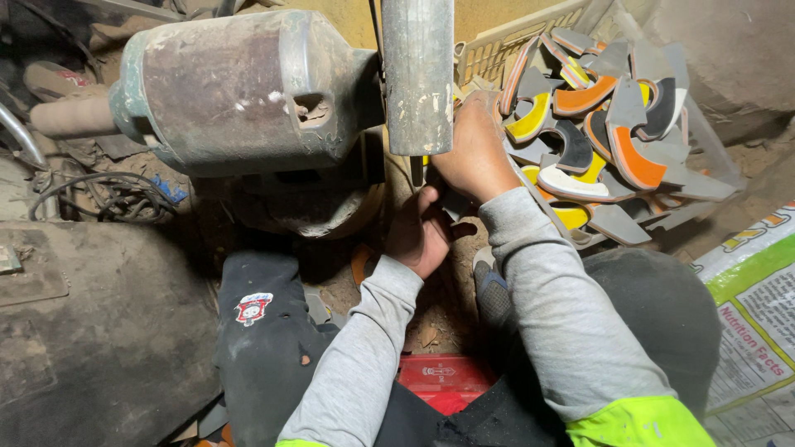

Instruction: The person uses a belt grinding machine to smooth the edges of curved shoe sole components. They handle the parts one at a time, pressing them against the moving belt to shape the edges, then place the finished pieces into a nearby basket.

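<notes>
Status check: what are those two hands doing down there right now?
Both hands meet under the grey machine. Held piece hidden. Crate of coloured sole pieces alongside.

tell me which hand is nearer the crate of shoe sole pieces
Right. The right hand is raised beside the metal cylinder, right at the crate edge and its sole pieces. The left hand sits lower, under the machine, farther from the crate.
</notes>
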Demonstrator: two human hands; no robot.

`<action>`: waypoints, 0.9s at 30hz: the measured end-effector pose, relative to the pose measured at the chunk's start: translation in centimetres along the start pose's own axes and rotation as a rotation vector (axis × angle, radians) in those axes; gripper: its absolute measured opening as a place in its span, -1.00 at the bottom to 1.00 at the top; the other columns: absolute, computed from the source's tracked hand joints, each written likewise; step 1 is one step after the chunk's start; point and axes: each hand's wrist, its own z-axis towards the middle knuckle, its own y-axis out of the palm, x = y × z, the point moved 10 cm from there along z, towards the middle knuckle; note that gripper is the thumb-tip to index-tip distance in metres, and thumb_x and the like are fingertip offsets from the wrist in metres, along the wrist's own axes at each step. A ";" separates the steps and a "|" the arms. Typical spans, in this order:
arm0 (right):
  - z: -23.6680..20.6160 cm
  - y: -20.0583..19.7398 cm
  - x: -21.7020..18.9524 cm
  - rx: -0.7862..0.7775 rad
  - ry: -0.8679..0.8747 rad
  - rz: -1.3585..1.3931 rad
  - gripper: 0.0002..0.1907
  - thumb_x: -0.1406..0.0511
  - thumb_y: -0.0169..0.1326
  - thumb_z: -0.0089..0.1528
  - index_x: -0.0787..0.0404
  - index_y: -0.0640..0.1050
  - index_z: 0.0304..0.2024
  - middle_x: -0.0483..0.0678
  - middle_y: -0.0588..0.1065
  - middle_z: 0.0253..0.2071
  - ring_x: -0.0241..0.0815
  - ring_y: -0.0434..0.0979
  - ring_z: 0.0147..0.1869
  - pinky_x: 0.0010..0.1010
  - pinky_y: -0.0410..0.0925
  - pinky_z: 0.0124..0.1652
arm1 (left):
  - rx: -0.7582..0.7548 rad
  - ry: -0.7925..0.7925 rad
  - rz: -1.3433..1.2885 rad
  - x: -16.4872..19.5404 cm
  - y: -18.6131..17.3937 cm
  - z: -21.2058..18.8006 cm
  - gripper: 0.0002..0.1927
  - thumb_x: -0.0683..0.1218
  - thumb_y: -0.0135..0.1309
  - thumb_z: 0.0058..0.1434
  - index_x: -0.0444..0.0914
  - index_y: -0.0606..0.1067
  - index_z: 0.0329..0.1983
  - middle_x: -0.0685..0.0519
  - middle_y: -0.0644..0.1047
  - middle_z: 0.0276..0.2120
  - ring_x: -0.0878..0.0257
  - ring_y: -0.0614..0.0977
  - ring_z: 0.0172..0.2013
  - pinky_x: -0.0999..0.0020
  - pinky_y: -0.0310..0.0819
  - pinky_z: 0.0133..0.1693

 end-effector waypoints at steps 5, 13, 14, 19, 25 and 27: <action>-1.3 0.3 1.0 -0.341 -0.014 -0.112 -0.55 0.21 0.23 0.14 0.49 0.47 -0.15 0.36 0.50 -0.20 0.24 0.54 -0.09 -0.13 0.41 -0.08 | -0.021 -0.029 0.044 -3.8 2.5 -1.9 -0.73 -0.08 -0.02 0.38 -0.31 0.51 0.04 -0.06 0.62 -0.06 0.11 0.68 -0.09 0.05 0.63 -0.04; -4.2 -1.3 1.6 -0.677 0.073 0.025 -0.59 0.17 0.11 0.15 0.28 0.48 -0.03 0.11 0.56 -0.25 -0.04 0.56 -0.19 -0.24 0.42 -0.16 | 0.324 0.034 1.063 -4.8 1.1 -2.3 -0.70 -0.12 0.15 0.18 -0.54 0.61 -0.36 -0.12 0.63 -0.50 0.16 0.62 -0.51 0.31 0.50 -0.44; -4.2 -1.3 1.5 -0.664 0.076 0.029 -0.58 0.17 0.13 0.16 0.30 0.48 -0.04 0.13 0.56 -0.26 -0.02 0.55 -0.19 -0.23 0.42 -0.17 | 0.335 0.022 1.051 -5.0 0.5 -1.9 -0.69 -0.12 0.13 0.16 -0.56 0.59 -0.36 -0.11 0.62 -0.49 0.16 0.63 -0.52 0.31 0.51 -0.44; -3.6 -1.7 -0.2 -0.608 -0.022 -0.042 -0.55 0.18 0.15 0.13 0.34 0.49 -0.03 0.18 0.57 -0.23 0.08 0.58 -0.17 -0.21 0.42 -0.15 | 0.288 0.132 0.709 -7.3 -0.4 1.0 -0.78 -0.24 0.09 0.17 -0.50 0.57 -0.17 -0.07 0.62 -0.26 0.25 0.59 -0.30 0.30 0.51 -0.24; -2.7 -2.2 -2.7 -0.605 -0.129 -0.164 -0.57 0.22 0.15 0.09 0.35 0.53 -0.06 0.22 0.59 -0.22 0.23 0.59 -0.14 -0.13 0.43 -0.12 | 0.009 0.156 0.421 -8.8 2.1 3.0 -0.78 -0.22 0.02 0.38 -0.37 0.53 0.05 0.00 0.59 -0.11 0.25 0.58 -0.14 0.31 0.47 -0.10; -2.8 -2.1 -2.5 -0.645 -0.064 -0.195 -0.59 0.22 0.13 0.09 0.34 0.54 -0.07 0.20 0.60 -0.25 0.23 0.60 -0.16 -0.13 0.45 -0.11 | -0.016 0.175 0.419 -8.9 2.7 3.4 -0.77 -0.20 0.00 0.43 -0.33 0.50 0.12 0.02 0.57 -0.06 0.25 0.56 -0.10 0.32 0.46 -0.07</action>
